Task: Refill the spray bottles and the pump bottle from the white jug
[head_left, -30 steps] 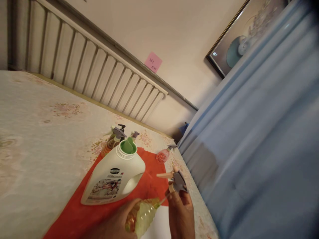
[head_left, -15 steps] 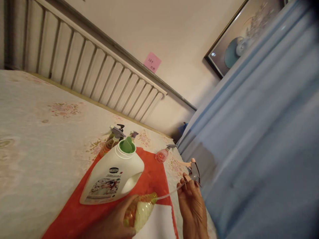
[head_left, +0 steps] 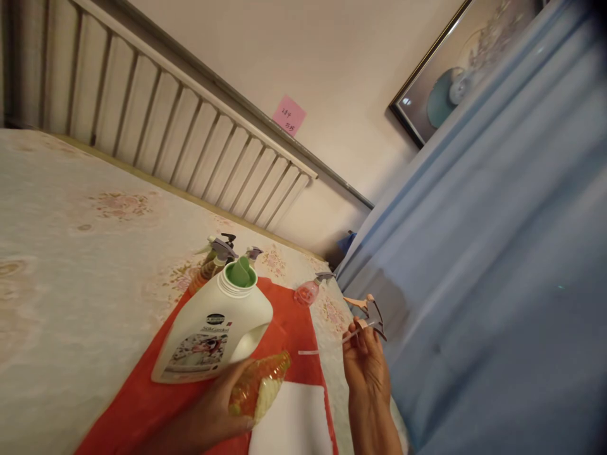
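My left hand (head_left: 215,414) grips a small clear spray bottle (head_left: 258,385) of yellow-orange liquid, its neck open and tilted up to the right. My right hand (head_left: 366,366) holds the grey and tan trigger sprayer head (head_left: 368,313) by its collar, lifted clear of the bottle, with its thin dip tube (head_left: 327,346) hanging toward the bottle's mouth. Just behind the small bottle stands a large white detergent jug (head_left: 213,332) with an uncapped green spout, on a red cloth (head_left: 284,335).
Behind the jug stand two or three spray bottles (head_left: 213,262), and a pink one (head_left: 308,292) lies near the bed's edge. A white sheet (head_left: 294,420) rests on the red cloth. Slatted headboard (head_left: 156,120) at the back; blue curtain (head_left: 497,265) close on the right.
My right hand has pulled the sprayer head up and to the right, out of the small bottle; the dip tube is now free of the neck. The left hand lowered the bottle slightly.
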`<state>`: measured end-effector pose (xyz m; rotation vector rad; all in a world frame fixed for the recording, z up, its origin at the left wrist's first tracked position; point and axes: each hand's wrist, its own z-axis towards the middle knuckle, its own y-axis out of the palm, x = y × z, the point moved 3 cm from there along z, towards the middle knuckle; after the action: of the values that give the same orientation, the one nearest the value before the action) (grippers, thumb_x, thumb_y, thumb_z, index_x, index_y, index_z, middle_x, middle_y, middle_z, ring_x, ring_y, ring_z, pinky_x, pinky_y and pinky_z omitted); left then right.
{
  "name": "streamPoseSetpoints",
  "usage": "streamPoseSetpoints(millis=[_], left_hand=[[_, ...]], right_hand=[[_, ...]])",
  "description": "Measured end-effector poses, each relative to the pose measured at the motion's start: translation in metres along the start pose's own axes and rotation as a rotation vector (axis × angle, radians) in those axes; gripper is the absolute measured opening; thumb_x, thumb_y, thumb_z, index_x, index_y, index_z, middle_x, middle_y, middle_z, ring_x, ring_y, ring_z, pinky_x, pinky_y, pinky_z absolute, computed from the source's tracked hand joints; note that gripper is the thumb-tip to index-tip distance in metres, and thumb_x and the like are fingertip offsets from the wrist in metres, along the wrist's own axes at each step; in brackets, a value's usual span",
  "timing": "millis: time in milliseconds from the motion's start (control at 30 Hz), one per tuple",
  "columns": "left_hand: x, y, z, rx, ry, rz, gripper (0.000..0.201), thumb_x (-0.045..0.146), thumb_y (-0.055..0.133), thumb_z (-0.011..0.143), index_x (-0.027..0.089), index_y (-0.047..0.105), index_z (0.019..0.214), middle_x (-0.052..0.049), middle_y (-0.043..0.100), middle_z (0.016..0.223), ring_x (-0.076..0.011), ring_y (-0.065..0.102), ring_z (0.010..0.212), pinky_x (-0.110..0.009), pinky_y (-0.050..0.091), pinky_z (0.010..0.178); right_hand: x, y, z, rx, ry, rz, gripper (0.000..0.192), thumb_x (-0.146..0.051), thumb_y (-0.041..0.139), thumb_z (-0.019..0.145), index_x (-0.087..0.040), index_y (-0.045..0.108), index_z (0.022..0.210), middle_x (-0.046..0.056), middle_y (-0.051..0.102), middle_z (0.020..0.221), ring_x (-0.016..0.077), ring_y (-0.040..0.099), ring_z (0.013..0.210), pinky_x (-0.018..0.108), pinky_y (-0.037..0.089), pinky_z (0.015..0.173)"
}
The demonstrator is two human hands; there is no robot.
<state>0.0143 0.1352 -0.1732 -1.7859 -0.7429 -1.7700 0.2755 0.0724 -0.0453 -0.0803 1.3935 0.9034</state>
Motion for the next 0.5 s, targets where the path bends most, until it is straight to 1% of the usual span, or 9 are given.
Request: streamPoseSetpoints(millis=[100,167,267,333,433,500], left_hand=[[-0.003,-0.001,-0.001,0.02,0.008,-0.019,0.085,0.026,0.071,0.063,0.026,0.037,0.14,-0.007,0.048,0.15,-0.0317,0.043,0.137,-0.04,0.039,0.112],[-0.006,-0.002,-0.003,0.044,0.018,-0.03,0.084,0.029,0.072,0.062,0.025,0.037,0.139,-0.008,0.048,0.149,-0.032,0.044,0.136,-0.041,0.04,0.111],[-0.009,-0.005,-0.007,0.07,-0.008,0.008,0.083,0.029,0.07,0.063,0.027,0.037,0.139,-0.007,0.048,0.149,-0.0332,0.039,0.139,-0.046,0.034,0.114],[-0.01,-0.01,-0.011,0.078,-0.049,0.033,0.086,0.03,0.068,0.063,0.025,0.033,0.142,-0.008,0.043,0.153,-0.0336,0.033,0.143,-0.048,0.029,0.117],[-0.01,-0.017,-0.016,0.046,-0.054,0.024,0.094,0.033,0.068,0.064,0.019,0.025,0.146,-0.012,0.035,0.158,-0.0322,0.025,0.147,-0.044,0.025,0.119],[-0.009,-0.02,-0.019,0.006,-0.052,0.013,0.095,0.033,0.068,0.065,0.02,0.022,0.147,-0.011,0.032,0.159,-0.0315,0.023,0.148,-0.044,0.024,0.119]], right_hand=[[0.006,0.002,0.003,-0.037,-0.056,-0.132,0.033,-0.033,0.078,0.072,-0.025,0.063,0.1,-0.001,0.072,0.093,0.0137,0.068,0.075,0.029,0.054,0.069],[0.015,0.004,0.003,-0.081,-0.083,-0.255,0.035,-0.031,0.078,0.071,-0.022,0.065,0.102,-0.001,0.071,0.089,0.0138,0.066,0.074,0.027,0.051,0.069],[0.033,0.01,0.002,-0.195,-0.109,-0.437,0.033,-0.024,0.078,0.064,-0.017,0.07,0.095,0.0,0.071,0.082,0.0156,0.062,0.074,0.027,0.048,0.07],[0.048,0.013,0.001,-0.282,-0.131,-0.546,0.026,-0.021,0.075,0.062,-0.017,0.072,0.088,-0.001,0.07,0.077,0.0162,0.059,0.072,0.027,0.047,0.069],[0.071,0.016,-0.003,-0.376,-0.177,-0.674,0.017,-0.02,0.067,0.063,-0.019,0.073,0.078,-0.002,0.068,0.072,0.0165,0.055,0.069,0.027,0.044,0.066],[0.084,0.017,-0.008,-0.425,-0.212,-0.735,0.016,-0.018,0.063,0.063,-0.02,0.073,0.075,-0.002,0.066,0.071,0.0164,0.053,0.067,0.027,0.042,0.065]])
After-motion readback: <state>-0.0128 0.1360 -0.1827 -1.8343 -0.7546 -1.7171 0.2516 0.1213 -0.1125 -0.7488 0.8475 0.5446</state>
